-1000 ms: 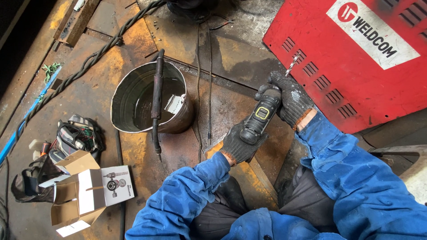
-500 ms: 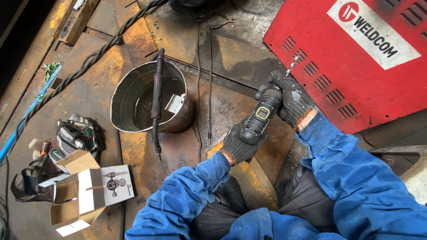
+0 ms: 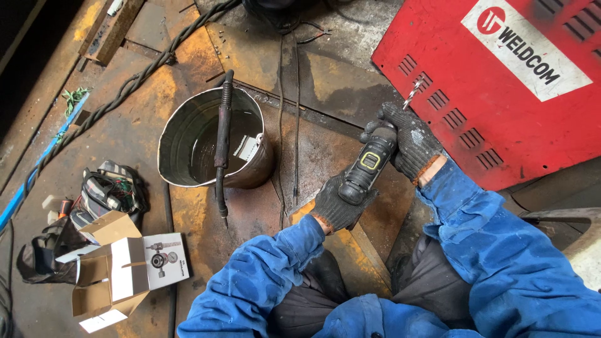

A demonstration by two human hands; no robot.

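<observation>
Both hands, left (image 3: 337, 203) and right (image 3: 407, 141), clamp the drill (image 3: 369, 164); its bit (image 3: 412, 95) points up-right.

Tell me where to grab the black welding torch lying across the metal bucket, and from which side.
Probably the upper handle section of the welding torch, taken from above. It lies across the metal bucket, so that span hangs free with room for fingers around it. Its lower tip overhangs the rim toward the rusty floor and is thin; best avoided.

tool: black cordless drill (image 3: 369, 166) with a yellow-ringed panel
bit: silver twist bit (image 3: 412, 95), tip at the red casing
pose: tilted, bit up-right
</observation>
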